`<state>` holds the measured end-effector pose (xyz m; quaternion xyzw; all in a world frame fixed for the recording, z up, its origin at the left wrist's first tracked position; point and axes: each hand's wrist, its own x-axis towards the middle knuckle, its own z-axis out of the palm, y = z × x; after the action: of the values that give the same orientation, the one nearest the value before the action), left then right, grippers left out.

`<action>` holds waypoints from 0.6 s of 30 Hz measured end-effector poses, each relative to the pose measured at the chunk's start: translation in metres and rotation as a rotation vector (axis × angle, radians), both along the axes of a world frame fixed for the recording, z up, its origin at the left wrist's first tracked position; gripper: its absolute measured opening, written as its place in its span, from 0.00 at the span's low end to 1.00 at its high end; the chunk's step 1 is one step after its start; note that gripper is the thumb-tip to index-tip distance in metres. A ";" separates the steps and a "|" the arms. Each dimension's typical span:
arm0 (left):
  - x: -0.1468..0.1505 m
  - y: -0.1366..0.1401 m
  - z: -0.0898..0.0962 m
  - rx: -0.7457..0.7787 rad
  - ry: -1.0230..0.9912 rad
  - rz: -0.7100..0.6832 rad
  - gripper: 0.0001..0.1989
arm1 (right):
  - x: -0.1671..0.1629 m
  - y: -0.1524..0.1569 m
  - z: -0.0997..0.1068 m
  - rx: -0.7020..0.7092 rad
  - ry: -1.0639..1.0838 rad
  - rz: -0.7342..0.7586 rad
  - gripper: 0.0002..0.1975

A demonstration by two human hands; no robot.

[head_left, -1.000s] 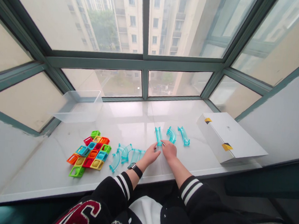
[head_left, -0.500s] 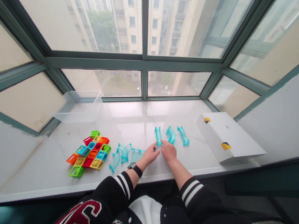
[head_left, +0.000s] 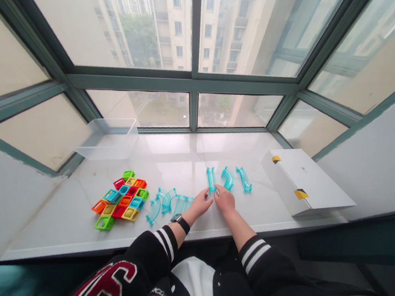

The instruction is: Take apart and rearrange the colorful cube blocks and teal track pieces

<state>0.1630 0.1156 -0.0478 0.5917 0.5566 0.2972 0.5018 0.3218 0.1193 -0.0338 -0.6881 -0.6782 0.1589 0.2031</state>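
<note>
A straight translucent blue track piece (head_left: 211, 178) lies on the white sill, pointing away from me. At its near end, my left hand (head_left: 201, 202) has its fingers closed from the left side. My right hand (head_left: 225, 199) pinches the same end from the right, and the fingertips partly cover it. Just to the right are a curved track piece (head_left: 228, 178) and a slightly bent one (head_left: 244, 179). Several more blue track pieces (head_left: 168, 200) sit left of my left hand, some partly behind my wrist.
Colourful square blocks (head_left: 123, 200) in red, orange, yellow, green and blue cluster on the left. Behind them stands a clear plastic bin (head_left: 109, 152). A white box (head_left: 307, 183) with yellow-and-black tabs is at the right. Window frames (head_left: 175, 87) border the sill (head_left: 169, 152).
The whole view has shifted slightly to the right. Both hands stay at the near end of the straight track piece, with hardly any movement.
</note>
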 end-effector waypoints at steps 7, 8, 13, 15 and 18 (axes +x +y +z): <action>0.002 0.000 -0.002 0.022 -0.007 0.008 0.36 | -0.001 0.001 0.000 -0.002 -0.003 0.006 0.24; 0.002 0.000 -0.002 0.025 -0.008 0.008 0.36 | -0.001 0.001 0.000 -0.002 -0.003 0.007 0.24; 0.002 -0.002 -0.005 0.035 -0.010 0.010 0.36 | -0.002 -0.003 0.002 -0.004 -0.004 0.012 0.24; 0.003 -0.002 -0.006 0.038 -0.009 0.010 0.36 | -0.002 -0.004 0.003 -0.008 -0.005 0.007 0.25; 0.003 -0.003 -0.007 0.043 -0.005 0.009 0.36 | -0.003 -0.004 0.003 -0.015 -0.006 0.004 0.25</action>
<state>0.1662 0.1130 -0.0546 0.5990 0.5516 0.3128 0.4889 0.3192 0.1153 -0.0303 -0.6888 -0.6789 0.1624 0.1957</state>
